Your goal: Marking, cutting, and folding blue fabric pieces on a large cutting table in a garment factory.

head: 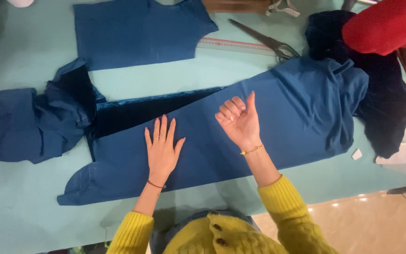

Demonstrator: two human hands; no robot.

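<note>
Pale green bench (pixel 19 61) fills the view, seen from above, strewn with cut cloth. Left hand (pixel 162 149): fingers (pixel 163 126) straight and close together, palm flat on the long blue fabric panel (pixel 278 117), grasping nothing; the press looks meant to pin the cloth flat. Right hand (pixel 238 120): raised just above the same panel, palm turned up, fingers curled loosely to the palm, thumb out; whether anything small sits inside the curl cannot be told. Both sleeves yellow knit.

The panel lies across the bench centre, smooth under the hands, rumpled at its right end. Left of the panel: a bunched heap of darker blue cloth (pixel 34 122), joined to it by a dark velvety strip (pixel 142 110). Beyond the panel: a flat cut bodice piece (pixel 137 33); to its right a ruler (pixel 236 45) with scissors (pixel 269 41) lying across it, blades closed. At the panel's right end: dark navy velvet (pixel 386 99) and a red cushion-like object (pixel 386 23).
</note>
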